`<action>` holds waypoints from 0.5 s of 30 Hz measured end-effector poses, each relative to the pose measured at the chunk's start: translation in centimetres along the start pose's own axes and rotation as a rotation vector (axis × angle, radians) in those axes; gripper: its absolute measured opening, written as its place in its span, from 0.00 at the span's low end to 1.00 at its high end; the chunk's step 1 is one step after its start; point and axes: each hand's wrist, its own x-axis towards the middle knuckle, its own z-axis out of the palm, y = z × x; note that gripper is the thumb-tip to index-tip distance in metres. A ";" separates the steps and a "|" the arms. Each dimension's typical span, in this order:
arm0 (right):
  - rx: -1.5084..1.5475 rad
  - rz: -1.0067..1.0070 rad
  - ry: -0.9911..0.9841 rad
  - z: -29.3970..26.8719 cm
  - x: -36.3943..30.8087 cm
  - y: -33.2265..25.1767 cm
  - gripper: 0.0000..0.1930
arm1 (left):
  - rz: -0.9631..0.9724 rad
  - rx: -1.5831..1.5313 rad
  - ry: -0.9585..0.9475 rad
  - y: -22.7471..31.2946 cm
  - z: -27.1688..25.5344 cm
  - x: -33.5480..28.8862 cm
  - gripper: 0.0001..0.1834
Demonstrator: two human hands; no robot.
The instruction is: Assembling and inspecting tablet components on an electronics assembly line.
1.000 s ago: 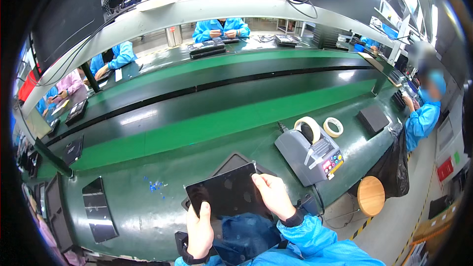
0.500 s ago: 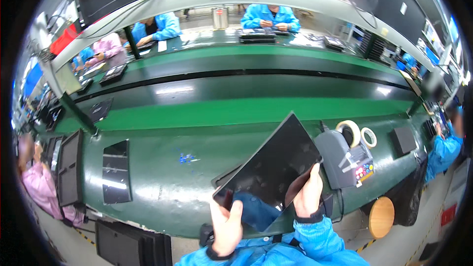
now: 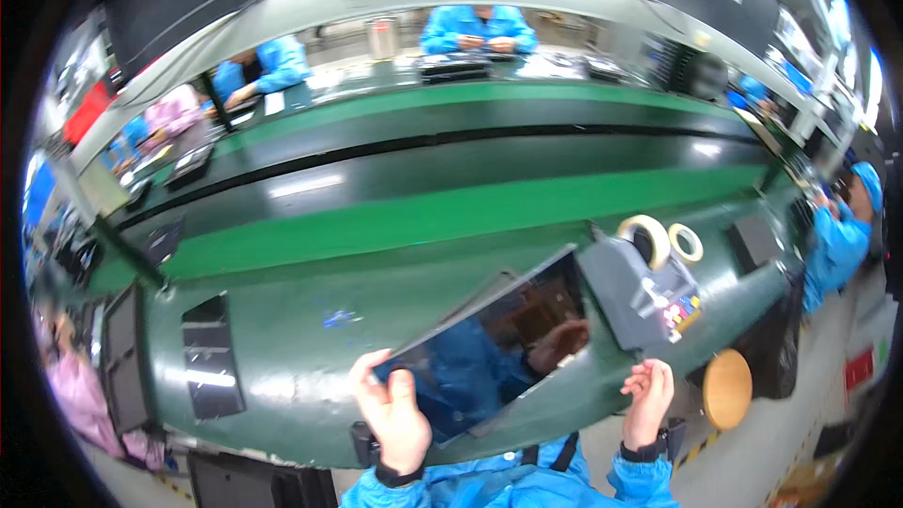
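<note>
A black glossy tablet (image 3: pixel 489 348) slants in front of me, its dark screen toward me and reflecting blue. My left hand (image 3: pixel 400 414) grips its near left corner, thumb on the screen side and fingers around the edge. Behind it a dark flat thing (image 3: pixel 475 299) lies on the bench, mostly hidden. My right hand (image 3: pixel 649 400) is apart from the tablet, palm up near the bench's front edge, fingers loosely bent with nothing visible in them. The nearest thing to it is a grey tape dispenser (image 3: pixel 621 292).
Tape rolls (image 3: pixel 687 243) sit by the dispenser. A black panel (image 3: pixel 213 357) and dark tray (image 3: pixel 127 348) are at left, a black block (image 3: pixel 755 242) at right. A round wooden stool (image 3: pixel 727 389) stands beside the bench. Other people (image 3: pixel 480 33) work across and at both sides.
My right hand has let go of the tablet and moved right and down. The tablet has tipped lower, still in my left hand. The whole view has shifted somewhat.
</note>
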 end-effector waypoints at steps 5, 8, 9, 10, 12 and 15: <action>0.141 0.041 0.212 -1.8 2.2 1.7 0.11 | -0.086 -0.134 0.039 0.5 0.2 0.4 0.14; 0.266 0.105 0.228 -2.8 3.5 2.4 0.14 | -0.004 0.023 0.038 2.3 0.6 0.7 0.16; 0.333 0.154 0.193 -3.2 3.8 1.8 0.17 | -0.081 0.001 -0.027 2.3 0.5 0.5 0.18; 0.336 0.145 0.205 -3.1 4.2 1.3 0.17 | -0.079 -0.006 -0.039 2.1 0.6 0.4 0.18; 0.287 0.115 0.127 -2.5 4.9 0.4 0.21 | -0.104 -0.043 -0.084 2.1 0.7 0.3 0.17; 0.103 0.114 0.041 -0.3 5.4 -0.9 0.16 | -0.111 -0.050 -0.098 2.5 0.6 0.4 0.16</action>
